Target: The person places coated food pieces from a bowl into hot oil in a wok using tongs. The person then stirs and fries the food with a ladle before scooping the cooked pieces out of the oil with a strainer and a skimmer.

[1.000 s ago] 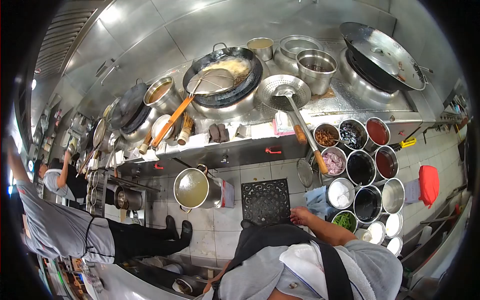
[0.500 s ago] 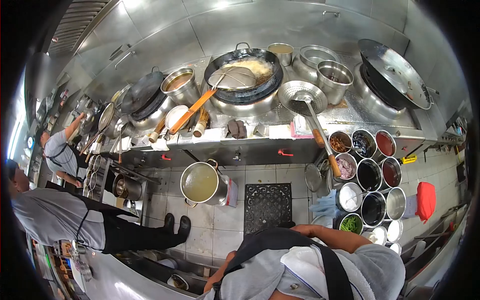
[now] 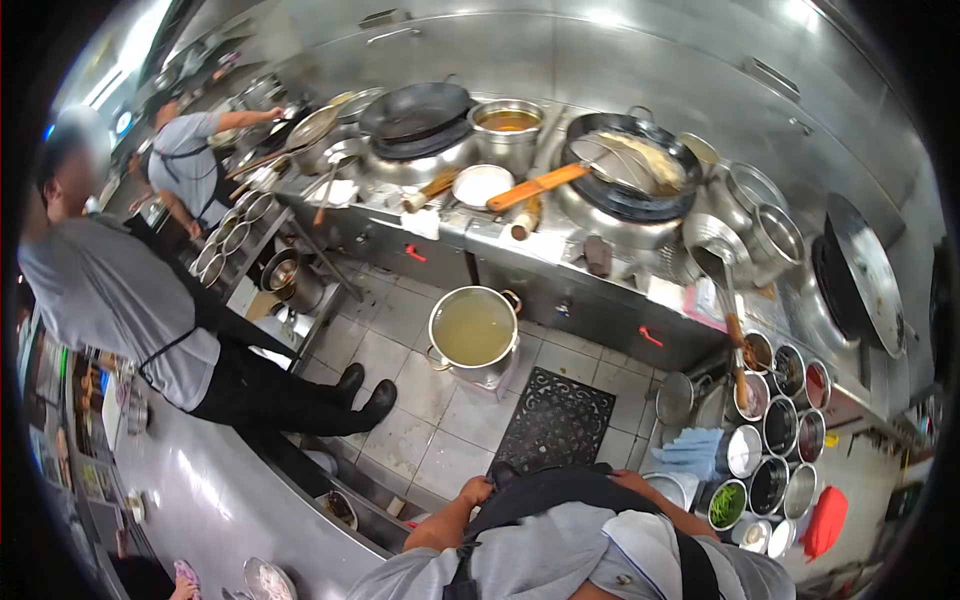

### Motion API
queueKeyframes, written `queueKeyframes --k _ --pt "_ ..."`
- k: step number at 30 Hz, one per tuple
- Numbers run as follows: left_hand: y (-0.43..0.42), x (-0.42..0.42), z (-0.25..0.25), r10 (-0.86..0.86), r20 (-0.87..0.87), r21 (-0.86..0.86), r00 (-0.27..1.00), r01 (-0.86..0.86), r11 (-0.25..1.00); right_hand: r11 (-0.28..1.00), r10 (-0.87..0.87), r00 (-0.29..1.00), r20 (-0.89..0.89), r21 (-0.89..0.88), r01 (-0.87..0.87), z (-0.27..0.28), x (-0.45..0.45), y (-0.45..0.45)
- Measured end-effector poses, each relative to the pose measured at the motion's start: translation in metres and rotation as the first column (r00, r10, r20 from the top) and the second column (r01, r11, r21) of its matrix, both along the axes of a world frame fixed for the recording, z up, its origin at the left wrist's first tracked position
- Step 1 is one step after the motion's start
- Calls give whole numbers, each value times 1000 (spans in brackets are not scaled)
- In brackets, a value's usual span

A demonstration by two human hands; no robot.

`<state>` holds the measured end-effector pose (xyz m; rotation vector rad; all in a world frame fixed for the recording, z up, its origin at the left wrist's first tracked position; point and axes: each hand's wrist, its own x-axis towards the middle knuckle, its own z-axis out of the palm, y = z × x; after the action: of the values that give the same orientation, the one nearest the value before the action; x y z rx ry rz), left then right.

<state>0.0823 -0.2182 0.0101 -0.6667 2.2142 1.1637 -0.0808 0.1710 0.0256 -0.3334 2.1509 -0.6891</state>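
My left hand is at the left edge of my black apron, near my waist. Its fingers are too small and partly hidden to show what they do. On the other side, my right hand rests against the apron's right edge, its fingers mostly hidden by the cloth. Ahead on the stove, a wok holds bubbling oil and pale food. A round wire strainer with a wooden handle lies across that wok. A large pot of cloudy liquid stands low in front of the stove.
A black floor mat lies before me. To the right are several seasoning tins, a tin of chopped greens, blue gloves and a perforated ladle. A co-worker stands left beside a steel counter; another person works farther back.
My view has swung left, so the stove and pot sit farther right and tilted. My left hand has come into sight beside the apron. The strainer still lies across the wok.
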Motion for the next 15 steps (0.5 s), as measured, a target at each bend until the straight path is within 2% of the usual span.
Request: queueKeyframes --k 1,3,4,7,9,10,11,12,13,14,15 --pt "-6 -1 0 20 59 1 998 -20 1000 989 -112 993 -47 88 116 -4 -1 0" --pt "-14 7 -5 44 193 10 980 -46 999 958 -276 960 39 90 272 29 0 -5" --pt "-18 15 -5 63 117 -4 991 -63 998 931 -361 929 85 93 354 39 3 -9" --pt "-37 25 -6 48 162 -7 986 -47 999 901 -433 875 217 85 425 33 6 -8" --pt "-52 37 -4 -261 82 -150 962 271 951 991 -128 988 83 60 124 -17 3 16" --pt "-57 38 -2 -426 61 -228 903 428 875 997 -52 998 25 67 50 -40 4 23" --pt "-57 37 1 -319 52 -150 946 323 934 997 23 999 -37 79 -20 -62 5 29" --pt "-55 43 6 -212 59 -76 976 216 973 996 25 996 -89 91 -17 -76 7 30" --pt "-54 43 10 -143 65 -45 988 146 988 975 223 929 -295 83 -208 -87 3 35" --pt "-52 41 13 -127 61 -34 990 130 991 915 393 782 -484 122 -385 -92 -1 35" --pt "-51 40 15 -119 50 -21 992 120 993 837 539 762 -359 328 -438 -75 -5 25"
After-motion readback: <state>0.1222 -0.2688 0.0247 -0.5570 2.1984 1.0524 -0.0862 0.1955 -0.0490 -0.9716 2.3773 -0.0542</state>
